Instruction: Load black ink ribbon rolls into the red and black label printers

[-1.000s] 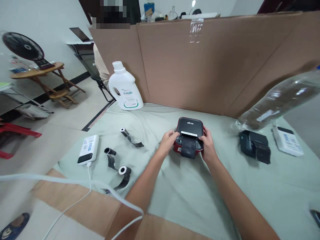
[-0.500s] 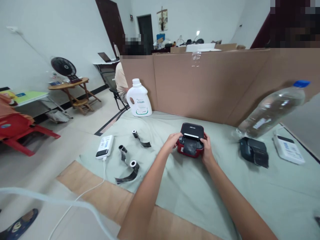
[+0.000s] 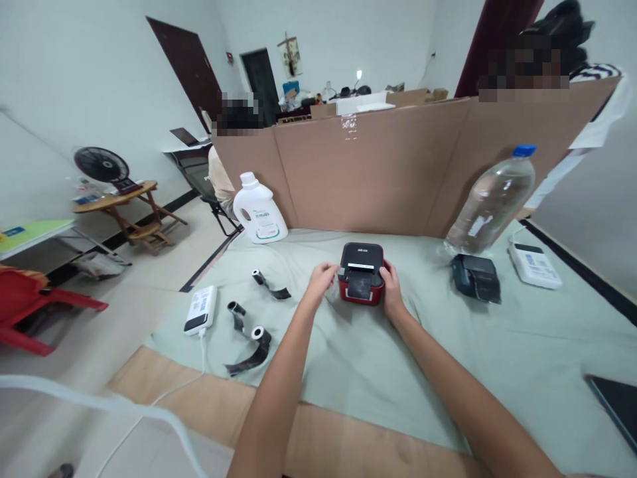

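Right grip (image 3: 391,293) holds red printer (image 3: 361,281), left grip (image 3: 320,279) beside; rolls (image 3: 259,334) further left

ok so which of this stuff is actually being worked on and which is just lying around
In hand: red printer, left hand and right hand at its sides.
Lying about: black rolls, power bank, black printer, white device, detergent jug, water bottle.

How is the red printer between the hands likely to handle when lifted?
The red printer looks boxy and rigid, so it probably won't roll or flex. Its smooth shell may be slippery; the right hand holds one side.
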A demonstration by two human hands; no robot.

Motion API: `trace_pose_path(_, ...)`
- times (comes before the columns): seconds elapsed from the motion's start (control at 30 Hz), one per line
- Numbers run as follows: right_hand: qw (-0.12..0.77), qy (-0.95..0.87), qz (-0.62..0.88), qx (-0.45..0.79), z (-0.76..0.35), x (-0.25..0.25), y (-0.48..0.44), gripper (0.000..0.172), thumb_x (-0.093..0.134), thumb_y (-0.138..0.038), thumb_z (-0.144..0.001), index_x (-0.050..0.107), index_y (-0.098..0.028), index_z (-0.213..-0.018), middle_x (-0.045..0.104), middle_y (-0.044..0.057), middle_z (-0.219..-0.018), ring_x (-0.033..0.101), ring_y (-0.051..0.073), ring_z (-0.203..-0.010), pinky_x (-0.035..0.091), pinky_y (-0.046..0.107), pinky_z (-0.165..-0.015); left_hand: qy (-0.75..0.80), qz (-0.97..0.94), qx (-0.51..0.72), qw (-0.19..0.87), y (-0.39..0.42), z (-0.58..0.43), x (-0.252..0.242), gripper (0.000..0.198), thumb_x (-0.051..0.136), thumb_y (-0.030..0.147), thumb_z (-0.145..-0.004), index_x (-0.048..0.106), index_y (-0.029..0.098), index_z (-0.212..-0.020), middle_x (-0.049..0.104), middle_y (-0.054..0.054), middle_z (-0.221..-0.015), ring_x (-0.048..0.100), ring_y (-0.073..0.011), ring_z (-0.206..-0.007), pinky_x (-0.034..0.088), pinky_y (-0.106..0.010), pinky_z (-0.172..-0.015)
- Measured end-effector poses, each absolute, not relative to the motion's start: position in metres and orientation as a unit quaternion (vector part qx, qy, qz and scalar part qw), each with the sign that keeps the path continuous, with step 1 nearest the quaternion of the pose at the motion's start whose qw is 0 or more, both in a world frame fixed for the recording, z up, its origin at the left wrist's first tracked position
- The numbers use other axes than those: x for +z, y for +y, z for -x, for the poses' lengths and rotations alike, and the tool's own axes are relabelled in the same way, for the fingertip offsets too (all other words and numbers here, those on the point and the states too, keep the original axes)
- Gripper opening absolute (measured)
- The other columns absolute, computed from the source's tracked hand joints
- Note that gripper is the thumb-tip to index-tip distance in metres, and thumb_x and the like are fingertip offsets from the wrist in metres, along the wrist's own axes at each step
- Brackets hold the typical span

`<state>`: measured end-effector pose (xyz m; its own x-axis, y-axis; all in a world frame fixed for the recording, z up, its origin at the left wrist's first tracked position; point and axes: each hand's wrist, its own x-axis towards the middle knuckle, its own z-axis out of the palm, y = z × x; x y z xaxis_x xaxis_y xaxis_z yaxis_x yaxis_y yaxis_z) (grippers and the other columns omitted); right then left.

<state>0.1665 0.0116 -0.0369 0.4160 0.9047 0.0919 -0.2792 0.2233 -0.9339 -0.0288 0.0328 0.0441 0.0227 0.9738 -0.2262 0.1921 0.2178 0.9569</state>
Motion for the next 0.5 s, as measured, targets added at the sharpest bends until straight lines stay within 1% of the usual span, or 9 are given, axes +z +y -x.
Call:
trace_pose_path(0.07, 0.706, -0.358, 0.464, 0.396, -0.167, -0.045, 0.011, 0.054, 0.06, -0.056, -0.085, 0.058, -0.023, -0.128, 0.061, 0.009, -0.137, 0.054, 0.027, -0.13, 0.037, 0.048, -0.116, 0.626, -0.511, 0.422, 0.41, 0.031, 0.063, 0.049, 0.013, 0.058, 0.029, -0.086, 0.055, 0.019, -0.077, 0.059, 0.001, -0.073, 0.056, -0.01, -0.065, 0.043, -0.02, -0.062)
trace_pose_path(0.1, 0.707, -0.368, 0.466, 0.384, -0.168, -0.048, 0.012, 0.054, 0.058, -0.057, -0.087, 0.058, -0.023, -0.129, 0.06, 0.009, -0.138, 0.053, 0.026, -0.131, 0.035, 0.048, -0.117, 0.661, -0.53, 0.431, 0.311, 0.031, 0.086, 0.052, 0.009, 0.056, 0.026, -0.087, 0.058, 0.019, -0.083, 0.065, -0.001, -0.082, 0.061, -0.0109, -0.076, 0.046, -0.02, -0.071)
trace_pose_path(0.13, 0.708, -0.376, 0.467, 0.373, -0.167, -0.05, 0.012, 0.054, 0.057, -0.058, -0.088, 0.059, -0.023, -0.129, 0.06, 0.009, -0.139, 0.052, 0.026, -0.132, 0.035, 0.048, -0.118, 0.707, -0.543, 0.406, 0.2, 0.031, 0.11, 0.055, 0.011, 0.055, 0.027, -0.089, 0.062, 0.019, -0.091, 0.069, -0.003, -0.093, 0.064, -0.0126, -0.086, 0.048, -0.022, -0.079)
trace_pose_path(0.17, 0.709, -0.382, 0.467, 0.365, -0.167, -0.051, 0.012, 0.054, 0.056, -0.058, -0.089, 0.059, -0.023, -0.129, 0.06, 0.009, -0.139, 0.052, 0.026, -0.132, 0.034, 0.048, -0.118, 0.754, -0.539, 0.356, 0.117, 0.033, 0.135, 0.058, 0.018, 0.051, 0.031, -0.093, 0.063, 0.02, -0.1, 0.071, -0.004, -0.103, 0.066, -0.0145, -0.094, 0.049, -0.025, -0.086)
trace_pose_path(0.23, 0.708, -0.387, 0.469, 0.359, -0.166, -0.05, 0.012, 0.055, 0.055, -0.059, -0.089, 0.059, -0.022, -0.129, 0.06, 0.009, -0.138, 0.052, 0.026, -0.131, 0.035, 0.048, -0.118, 0.797, -0.513, 0.306, 0.084, 0.039, 0.179, 0.062, 0.029, 0.052, 0.036, -0.093, 0.063, 0.017, -0.114, 0.071, -0.011, -0.116, 0.066, -0.0235, -0.107, 0.05, -0.035, -0.093)
trace_pose_path(0.27, 0.706, -0.388, 0.471, 0.358, -0.165, -0.049, 0.011, 0.055, 0.055, -0.059, -0.089, 0.059, -0.022, -0.129, 0.061, 0.01, -0.138, 0.053, 0.027, -0.131, 0.035, 0.048, -0.117, 0.814, -0.505, 0.276, 0.083, 0.043, 0.195, 0.062, 0.035, 0.058, 0.04, -0.091, 0.064, 0.015, -0.115, 0.071, -0.016, -0.116, 0.066, -0.0289, -0.109, 0.05, -0.041, -0.092)
trace_pose_path(0.33, 0.702, -0.388, 0.476, 0.359, -0.165, -0.044, 0.009, 0.056, 0.054, -0.06, -0.089, 0.058, -0.022, -0.13, 0.061, 0.01, -0.137, 0.053, 0.027, -0.13, 0.036, 0.048, -0.117, 0.826, -0.508, 0.222, 0.098, 0.052, 0.214, 0.06, 0.042, 0.07, 0.042, -0.082, 0.067, 0.013, -0.112, 0.072, -0.019, -0.113, 0.067, -0.035, -0.108, 0.051, -0.044, -0.089)
trace_pose_path(0.4, 0.699, -0.39, 0.483, 0.356, -0.164, -0.04, 0.007, 0.057, 0.053, -0.06, -0.089, 0.058, -0.022, -0.13, 0.06, 0.01, -0.138, 0.053, 0.027, -0.13, 0.036, 0.048, -0.116, 0.824, -0.527, 0.178, 0.103, 0.061, 0.219, 0.055, 0.039, 0.076, 0.037, -0.076, 0.07, 0.016, -0.109, 0.074, -0.018, -0.113, 0.068, -0.0349, -0.108, 0.052, -0.042, -0.088)
trace_pose_path(0.5, 0.692, -0.394, 0.492, 0.35, -0.165, -0.036, 0.004, 0.057, 0.053, -0.06, -0.089, 0.058, -0.021, -0.13, 0.059, 0.011, -0.139, 0.052, 0.026, -0.131, 0.035, 0.046, -0.117, 0.812, -0.558, 0.149, 0.087, 0.068, 0.217, 0.049, 0.033, 0.072, 0.025, -0.076, 0.072, 0.019, -0.109, 0.075, -0.015, -0.114, 0.068, -0.0314, -0.109, 0.051, -0.036, -0.088)
